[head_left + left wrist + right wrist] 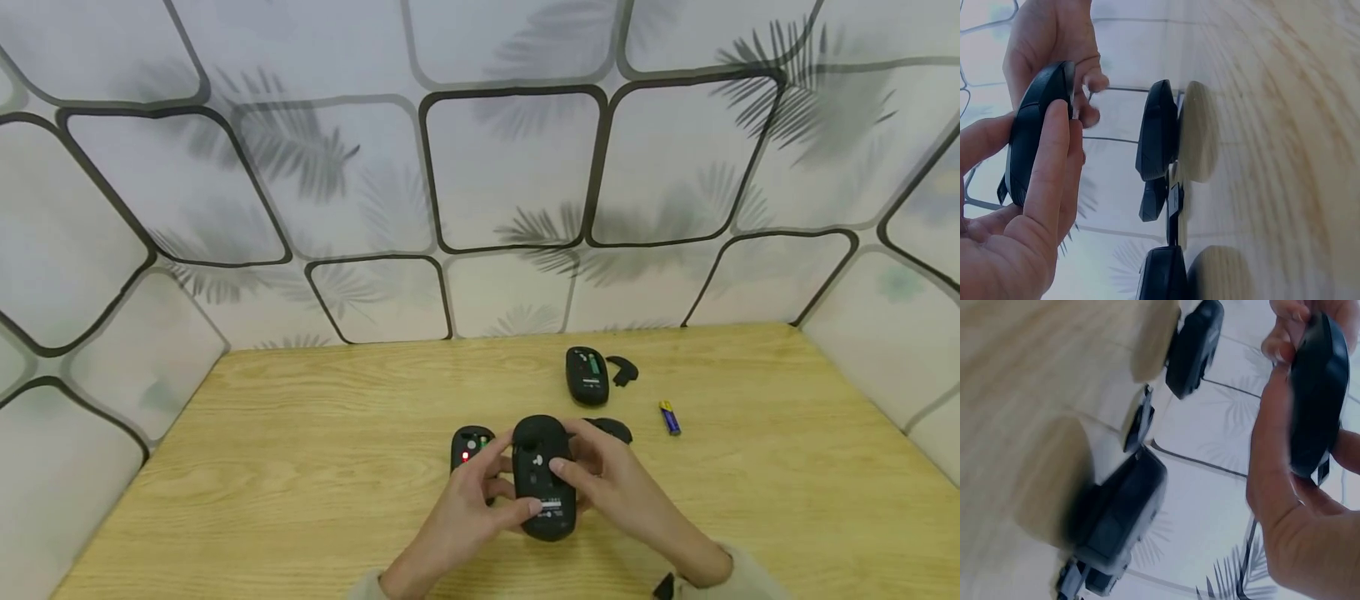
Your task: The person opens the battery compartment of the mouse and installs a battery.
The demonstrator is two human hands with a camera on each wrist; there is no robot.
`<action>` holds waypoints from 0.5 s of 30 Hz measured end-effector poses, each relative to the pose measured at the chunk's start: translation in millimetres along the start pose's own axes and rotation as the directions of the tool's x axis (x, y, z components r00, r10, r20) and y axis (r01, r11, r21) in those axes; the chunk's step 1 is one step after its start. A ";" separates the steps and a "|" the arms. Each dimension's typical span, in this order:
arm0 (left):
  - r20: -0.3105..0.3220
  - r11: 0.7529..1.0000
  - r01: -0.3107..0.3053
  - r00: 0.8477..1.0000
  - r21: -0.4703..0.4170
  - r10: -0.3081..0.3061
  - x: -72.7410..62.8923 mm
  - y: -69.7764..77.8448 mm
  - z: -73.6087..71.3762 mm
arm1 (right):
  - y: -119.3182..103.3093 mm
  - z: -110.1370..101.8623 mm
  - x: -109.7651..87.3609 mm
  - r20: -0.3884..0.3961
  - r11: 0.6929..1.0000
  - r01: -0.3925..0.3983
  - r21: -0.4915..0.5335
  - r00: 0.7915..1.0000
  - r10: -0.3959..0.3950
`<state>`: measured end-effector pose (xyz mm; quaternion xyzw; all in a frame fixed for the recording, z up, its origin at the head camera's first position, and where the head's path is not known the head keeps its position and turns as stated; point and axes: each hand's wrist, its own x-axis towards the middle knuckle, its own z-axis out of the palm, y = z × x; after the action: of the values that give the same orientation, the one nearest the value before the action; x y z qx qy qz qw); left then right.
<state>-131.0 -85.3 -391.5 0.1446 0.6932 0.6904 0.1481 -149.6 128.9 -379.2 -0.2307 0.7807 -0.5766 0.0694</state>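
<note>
Both hands hold a black computer mouse [543,479], its underside facing up with a label near the lower end. My left hand [480,496] grips one side, thumb across the label. From the other side my right hand [607,475] grips it, thumb pressed on the underside and the other fingers partly hidden behind. In the left wrist view the held mouse [1030,134] stands edge-on, above the table. A small dark piece [1324,471] sticks out at one end of it in the right wrist view.
Left of the hands lies an upturned mouse [467,443] with a red light. Farther back are another upturned mouse [587,377] with a green battery showing and a curved black cover [623,369]. A dark rounded object [613,430] is half hidden behind the right hand. A blue-yellow battery [670,418] lies right.
</note>
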 end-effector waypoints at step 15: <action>0.001 0.999 0.025 1.000 -0.025 -0.025 1.7 -1.2 -2.1 | -19.1 -16.4 30.0 -0.245 0.996 0.046 -0.082 0.967 -0.064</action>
<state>-133.4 -86.6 -392.7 0.1345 0.6862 0.6970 0.1589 -176.9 125.6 -351.4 -0.1812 0.7977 -0.5727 -0.0531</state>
